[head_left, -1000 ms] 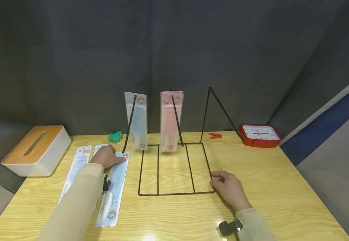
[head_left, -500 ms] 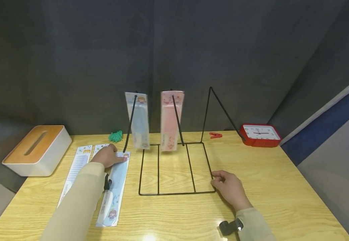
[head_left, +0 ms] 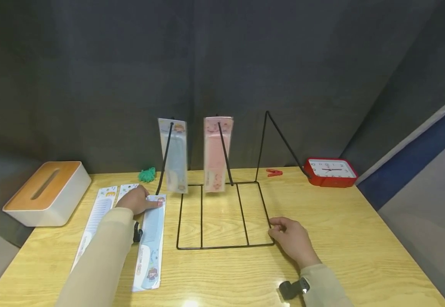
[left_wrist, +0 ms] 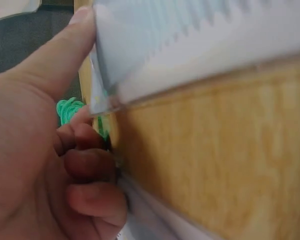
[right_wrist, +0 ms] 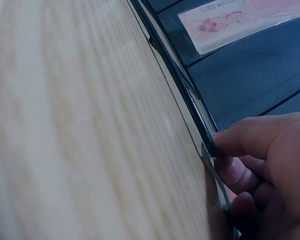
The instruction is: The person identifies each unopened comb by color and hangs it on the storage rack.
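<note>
My left hand [head_left: 135, 200] pinches the top end of a packaged pale-blue comb [head_left: 150, 249] at the left of the table. In the left wrist view, the thumb lies on the comb's package [left_wrist: 200, 45] and the other fingers curl below its edge. Two more packaged combs lie to the left, one a blue-white comb [head_left: 98, 209], the other mostly covered by the hand and sleeve. My right hand [head_left: 292, 239] pinches the front right corner of a black wire rack [head_left: 224, 247]. From its hooks hang a packaged blue comb [head_left: 177, 157] and a packaged pink comb [head_left: 216, 157].
A white tissue box [head_left: 65, 196] with a wooden lid stands at the left. Green string [head_left: 147, 175] lies behind the combs. Near the back right are a red clip [head_left: 274, 172] and a red alarm clock [head_left: 331, 172]. The rack's right hook [head_left: 285, 140] slants forward, bare.
The lower end of the comb package in my left hand has swung to the right. The hanging blue package sways slightly. My right hand stays at the rack's corner.
</note>
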`<state>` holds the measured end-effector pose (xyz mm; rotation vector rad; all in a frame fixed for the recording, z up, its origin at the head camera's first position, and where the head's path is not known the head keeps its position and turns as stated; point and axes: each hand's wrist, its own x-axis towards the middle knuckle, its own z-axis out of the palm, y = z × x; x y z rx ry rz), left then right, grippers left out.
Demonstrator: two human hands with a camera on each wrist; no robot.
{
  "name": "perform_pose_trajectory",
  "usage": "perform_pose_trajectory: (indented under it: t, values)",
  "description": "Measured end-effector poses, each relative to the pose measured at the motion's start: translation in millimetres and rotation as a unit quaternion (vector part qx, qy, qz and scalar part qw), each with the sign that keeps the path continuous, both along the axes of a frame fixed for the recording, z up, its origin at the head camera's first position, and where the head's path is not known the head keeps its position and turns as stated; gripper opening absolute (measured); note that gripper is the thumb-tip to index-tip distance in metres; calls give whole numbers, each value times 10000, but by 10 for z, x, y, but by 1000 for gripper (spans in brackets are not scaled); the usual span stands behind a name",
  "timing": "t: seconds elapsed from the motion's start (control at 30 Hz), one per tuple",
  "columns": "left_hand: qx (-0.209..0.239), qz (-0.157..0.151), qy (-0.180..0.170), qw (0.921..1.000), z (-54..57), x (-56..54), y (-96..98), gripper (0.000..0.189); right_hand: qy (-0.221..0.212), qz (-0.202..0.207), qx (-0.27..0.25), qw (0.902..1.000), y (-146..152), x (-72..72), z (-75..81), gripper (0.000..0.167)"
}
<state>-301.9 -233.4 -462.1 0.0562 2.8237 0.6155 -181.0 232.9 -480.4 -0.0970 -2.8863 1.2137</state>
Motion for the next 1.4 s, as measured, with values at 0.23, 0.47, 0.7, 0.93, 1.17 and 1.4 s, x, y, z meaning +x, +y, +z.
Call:
perform_pose_trajectory:
  t: [0.23, 0.47, 0.7, 0.93, 1.17, 1.4]
  values:
    - [221, 256, 330, 9989, 2, 72, 2, 73, 95, 33, -38, 9999, -26, -6, 5, 30]
    - [616, 492, 778, 9939, 72, 163, 125, 48, 45, 48, -24, 10000, -25, 3, 10, 30]
    - [1212, 665, 1181, 9833, 217, 369, 229, 31, 25, 46, -20, 10000, -5, 3, 3, 31]
    - [1564, 650, 1368, 9760, 343, 615, 340, 23, 18, 62, 6, 10000, 22, -1, 1, 31]
    - [2040, 765, 1517, 9641, 513, 916, 409, 26, -8, 110, 12, 9999, 10, 17, 14, 32]
    - [2539, 712, 1614, 9510, 784, 1253, 519, 28, 27, 124, 26, 9999, -5, 12, 3, 32]
